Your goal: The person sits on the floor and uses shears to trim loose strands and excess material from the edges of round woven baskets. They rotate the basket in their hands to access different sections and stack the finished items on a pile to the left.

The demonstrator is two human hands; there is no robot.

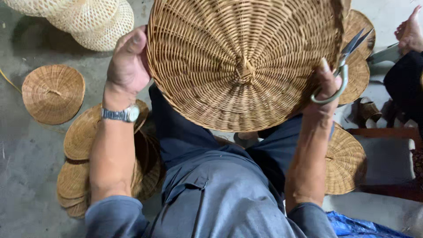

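While both hands are up in front of the lap, here's what's what:

Big piece: a round woven rattan tray (pixel 242 61), held up over the knees with its ribbed underside facing the camera, spokes fanning out from a centre knot.

Left hand (pixel 128 66): clamped on the tray's left rim, thumb lying over the edge, other fingers hidden behind the weave. Metal wristwatch (pixel 121 114) on that wrist.

Right hand (pixel 324 90): propping the tray's lower right rim, fingers curled through the loop handle of a pair of scissors (pixel 346 61), blades just parted and pointing up.

On the floor, left: a stack of smaller woven discs (pixel 81 132) plus one lying alone (pixel 53 93).

Top left: pale open-weave baskets (pixel 94 20).

Right side: more woven discs (pixel 346 161) by the knee.

Top right corner: another person's bare foot (pixel 410 31).
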